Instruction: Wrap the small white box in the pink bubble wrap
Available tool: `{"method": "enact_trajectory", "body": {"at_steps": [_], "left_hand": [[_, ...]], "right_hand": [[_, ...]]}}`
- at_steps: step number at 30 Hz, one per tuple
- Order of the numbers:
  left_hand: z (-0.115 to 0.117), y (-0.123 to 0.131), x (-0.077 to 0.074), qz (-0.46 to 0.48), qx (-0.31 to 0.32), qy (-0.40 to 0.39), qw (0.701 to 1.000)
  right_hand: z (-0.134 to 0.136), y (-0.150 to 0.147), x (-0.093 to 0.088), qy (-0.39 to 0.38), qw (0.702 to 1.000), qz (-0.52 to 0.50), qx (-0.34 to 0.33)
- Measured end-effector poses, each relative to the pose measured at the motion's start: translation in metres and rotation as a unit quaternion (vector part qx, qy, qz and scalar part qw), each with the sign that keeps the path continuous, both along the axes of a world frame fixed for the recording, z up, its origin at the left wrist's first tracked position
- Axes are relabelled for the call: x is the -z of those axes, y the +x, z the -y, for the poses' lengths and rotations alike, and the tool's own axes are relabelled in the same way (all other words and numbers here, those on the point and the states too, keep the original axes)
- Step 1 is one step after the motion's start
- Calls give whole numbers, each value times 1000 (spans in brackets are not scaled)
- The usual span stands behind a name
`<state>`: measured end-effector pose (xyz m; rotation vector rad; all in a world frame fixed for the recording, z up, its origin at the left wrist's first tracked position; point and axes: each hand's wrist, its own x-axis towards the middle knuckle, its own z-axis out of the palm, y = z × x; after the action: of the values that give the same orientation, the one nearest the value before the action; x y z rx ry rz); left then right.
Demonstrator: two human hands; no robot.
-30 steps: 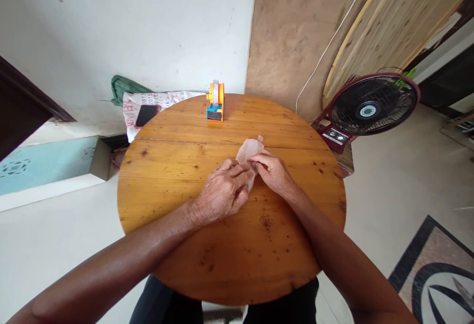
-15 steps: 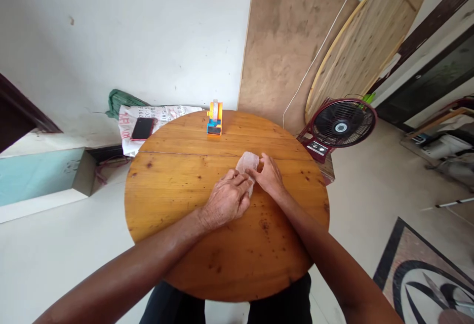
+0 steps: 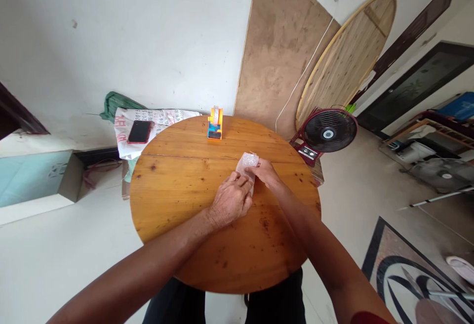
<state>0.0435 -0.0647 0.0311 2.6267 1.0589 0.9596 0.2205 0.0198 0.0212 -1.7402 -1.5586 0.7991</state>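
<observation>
A small whitish, translucent bundle of bubble wrap [image 3: 245, 162] lies on the round wooden table [image 3: 177, 185], right of its middle. My left hand [image 3: 231, 198] rests over its near left part, with bent fingers pressing on the wrap. From the right, my right hand [image 3: 267, 173] grips the far right edge, thumb across the top and fingers curled at the side. Whatever the wrap may enclose is hidden. Towards the table's far edge stands an orange and blue tape dispenser [image 3: 215, 125] holding a roll of clear tape.
Beyond the table's left edge, a phone [image 3: 139, 131] lies on a white printed sack [image 3: 163, 116]. A dark red fan [image 3: 328, 131] stands beyond the right edge. A plywood sheet [image 3: 274, 42] and a round wooden board [image 3: 348, 57] lean against the wall.
My right fingers, raised off the wrap before, have come down and closed on its far right edge. My left hand stays nearly in place. The whole view has shifted slightly.
</observation>
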Motion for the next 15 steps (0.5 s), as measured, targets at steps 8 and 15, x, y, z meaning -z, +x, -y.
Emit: {"method": "enact_trajectory", "body": {"at_steps": [8, 15], "left_hand": [[1, 3, 6, 31, -6, 8, 999], [1, 5, 7, 31, -33, -9, 999]], "right_hand": [[-3, -7, -3, -25, 995, -100, -2], [-5, -15, 17, 44, 992, -122, 3]]}}
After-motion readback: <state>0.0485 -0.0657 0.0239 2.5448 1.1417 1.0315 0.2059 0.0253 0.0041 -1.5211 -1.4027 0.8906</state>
